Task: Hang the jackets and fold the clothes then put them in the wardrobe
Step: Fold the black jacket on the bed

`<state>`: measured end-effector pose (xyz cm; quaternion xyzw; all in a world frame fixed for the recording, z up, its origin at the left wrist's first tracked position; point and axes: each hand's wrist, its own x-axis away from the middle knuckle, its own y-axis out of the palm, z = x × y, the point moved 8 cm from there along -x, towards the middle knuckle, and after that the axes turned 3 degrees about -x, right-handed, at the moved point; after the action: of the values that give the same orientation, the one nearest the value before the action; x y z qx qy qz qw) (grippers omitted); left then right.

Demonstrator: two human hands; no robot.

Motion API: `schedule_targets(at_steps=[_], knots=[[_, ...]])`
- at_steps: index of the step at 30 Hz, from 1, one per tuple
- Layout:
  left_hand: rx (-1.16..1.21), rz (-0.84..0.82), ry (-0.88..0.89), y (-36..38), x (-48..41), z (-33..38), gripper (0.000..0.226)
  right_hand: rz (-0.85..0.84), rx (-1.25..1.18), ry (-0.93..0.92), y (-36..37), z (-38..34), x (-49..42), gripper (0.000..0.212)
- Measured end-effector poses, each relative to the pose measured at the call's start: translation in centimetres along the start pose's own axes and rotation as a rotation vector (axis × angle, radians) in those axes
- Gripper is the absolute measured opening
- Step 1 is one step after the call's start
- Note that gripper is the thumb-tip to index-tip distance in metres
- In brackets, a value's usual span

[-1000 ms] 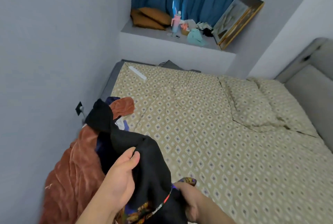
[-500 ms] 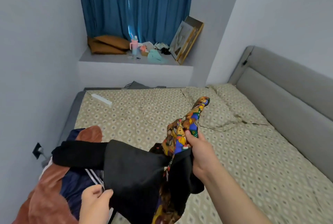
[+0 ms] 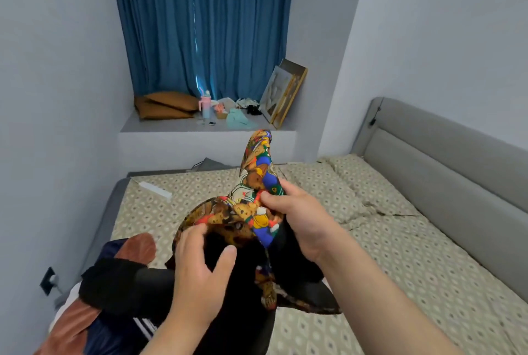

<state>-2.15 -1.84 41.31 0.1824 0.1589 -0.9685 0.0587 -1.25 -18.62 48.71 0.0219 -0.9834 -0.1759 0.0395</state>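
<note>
I hold a black jacket (image 3: 240, 297) with a colourful bear-print lining (image 3: 254, 183) up over the bed. My right hand (image 3: 300, 217) pinches the printed lining near its top, and a point of that fabric sticks upward. My left hand (image 3: 200, 266) reaches into the black inside of the jacket with fingers spread and thumb out. One black sleeve (image 3: 114, 286) trails left onto a heap of clothes: a rust-brown garment (image 3: 71, 323) and a navy striped one (image 3: 120, 334).
The bed (image 3: 385, 254) with a patterned beige cover fills the right and middle; a grey headboard (image 3: 445, 172) runs along the right wall. A white strip (image 3: 155, 189) lies near the bed's far left. The window ledge (image 3: 171, 126) holds cushions, a bottle and a picture frame.
My right hand raised the jacket and its printed lining higher. My left hand let go of the lower black edge and moved up into the jacket's inside.
</note>
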Motion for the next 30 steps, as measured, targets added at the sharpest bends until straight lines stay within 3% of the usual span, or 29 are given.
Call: schedule_targets(at_steps=[2, 5, 8, 9, 10, 13, 16, 19, 21, 23, 25, 28, 30], knots=[[-0.199, 0.133, 0.038, -1.2, -2.5, -0.2, 0.060, -0.009, 0.003, -0.032, -0.8, -1.9, 0.1, 0.025], [-0.088, -0.028, -0.182, 0.0, -5.1, -2.1, 0.069, -0.008, -0.023, -0.099, -1.8, -4.6, -0.2, 0.024], [-0.182, -0.418, -0.260, 3.5, -4.3, -4.8, 0.024, 0.012, -0.063, -0.146, -2.9, -6.6, -0.7, 0.023], [-0.220, -0.489, -0.292, 4.1, -3.7, -5.4, 0.009, 0.026, -0.060, -0.154, -3.3, -7.2, -0.8, 0.023], [-0.235, -0.528, -0.315, 4.3, -3.4, -5.9, 0.009, 0.043, -0.046, -0.158, -3.8, -7.5, -0.9, 0.022], [-0.169, -0.455, -0.386, 3.2, -4.4, -5.8, 0.023, 0.158, 0.020, -0.186, -6.1, -8.2, -1.5, 0.019], [0.069, -0.395, -0.456, 1.4, -6.2, -3.5, 0.017, 0.420, 0.192, -0.258, -9.7, -8.7, -1.5, 0.012], [0.293, -0.387, -0.471, 1.5, -7.1, -0.4, 0.014, 0.730, 0.617, -0.303, -12.4, -9.0, -0.5, 0.016], [0.474, -0.294, -0.510, 1.7, -7.7, 1.6, 0.013, 0.856, 0.930, -0.382, -11.6, -8.7, 0.9, 0.033], [0.640, -0.206, -0.634, 2.0, -8.4, 2.9, 0.016, 0.783, 1.095, -0.574, -9.2, -7.7, 2.0, 0.034], [0.776, -0.165, -0.801, 2.5, -8.9, 4.0, 0.023, 0.571, 1.119, -0.636, -6.8, -5.9, 2.3, 0.027], [0.842, -0.125, -0.883, 2.8, -10.1, 6.0, 0.026, 0.360, 1.042, -0.609, -4.6, -3.9, 3.0, 0.021], [0.833, -0.131, -0.875, 3.1, -10.9, 7.5, 0.025, 0.278, 1.004, -0.483, -3.8, -2.4, 3.2, 0.037]])
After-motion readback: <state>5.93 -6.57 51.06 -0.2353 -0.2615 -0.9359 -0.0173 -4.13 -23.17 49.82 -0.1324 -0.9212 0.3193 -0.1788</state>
